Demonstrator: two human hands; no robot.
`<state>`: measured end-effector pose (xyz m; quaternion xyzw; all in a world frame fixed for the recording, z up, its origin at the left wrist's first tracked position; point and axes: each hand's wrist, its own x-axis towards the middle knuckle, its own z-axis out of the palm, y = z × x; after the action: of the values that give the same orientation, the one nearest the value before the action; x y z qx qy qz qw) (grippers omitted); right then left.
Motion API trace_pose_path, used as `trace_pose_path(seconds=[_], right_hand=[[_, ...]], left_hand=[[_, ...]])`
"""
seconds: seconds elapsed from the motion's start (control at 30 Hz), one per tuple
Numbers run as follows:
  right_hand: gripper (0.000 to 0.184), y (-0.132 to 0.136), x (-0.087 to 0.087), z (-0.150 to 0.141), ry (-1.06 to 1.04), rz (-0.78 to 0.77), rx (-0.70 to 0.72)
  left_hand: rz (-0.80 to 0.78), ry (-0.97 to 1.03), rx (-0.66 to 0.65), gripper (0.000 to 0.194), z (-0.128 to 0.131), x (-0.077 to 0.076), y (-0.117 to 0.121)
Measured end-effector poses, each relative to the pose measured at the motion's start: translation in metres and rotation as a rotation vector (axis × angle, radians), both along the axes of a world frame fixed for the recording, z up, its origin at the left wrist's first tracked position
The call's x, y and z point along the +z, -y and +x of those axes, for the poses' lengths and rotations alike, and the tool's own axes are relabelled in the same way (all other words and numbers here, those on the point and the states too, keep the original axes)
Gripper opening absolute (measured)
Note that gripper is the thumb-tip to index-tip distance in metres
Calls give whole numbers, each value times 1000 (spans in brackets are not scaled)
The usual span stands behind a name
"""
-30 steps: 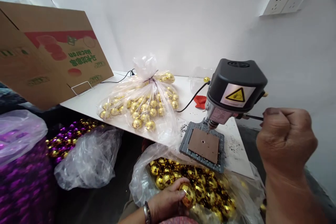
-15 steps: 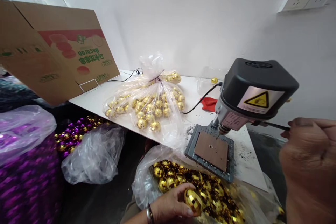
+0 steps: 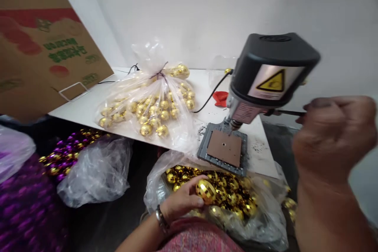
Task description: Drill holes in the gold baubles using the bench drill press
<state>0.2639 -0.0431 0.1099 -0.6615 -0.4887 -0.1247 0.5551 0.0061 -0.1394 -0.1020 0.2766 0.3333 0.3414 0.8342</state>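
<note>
White surface (image 3: 203, 86) carried small drill press (image 3: 265, 75). Left hand (image 3: 180, 201) curled closed round gold mirrored ball (image 3: 206, 191), grip looking firm, ball just above open plastic bag (image 3: 265, 224). Right hand (image 3: 333, 138) clenched on black lever (image 3: 291, 112), beside drill press, well apart from ball.

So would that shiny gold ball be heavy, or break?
The gold mirror ball probably feels light, since the left hand cradles it easily. Being round, it would likely roll away if dropped, and its small mirror tiles might chip.
</note>
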Motion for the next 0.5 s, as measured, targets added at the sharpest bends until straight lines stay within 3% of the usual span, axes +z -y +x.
trace_pose_path(seconds=[0.13,0.23,0.33,0.5], right_hand=[[39,3,15,-8,-57,-5,81],[36,4,18,-11,-33,-1,112],[33,4,18,-11,15,-20,118],[28,3,20,-11,20,-48,128]], left_hand=[[256,-214,61,65,2,46,-49],[373,-334,121,53,16,69,-84],[373,-367,106,44,31,79,-111],[304,-384,-2,51,42,81,-140]])
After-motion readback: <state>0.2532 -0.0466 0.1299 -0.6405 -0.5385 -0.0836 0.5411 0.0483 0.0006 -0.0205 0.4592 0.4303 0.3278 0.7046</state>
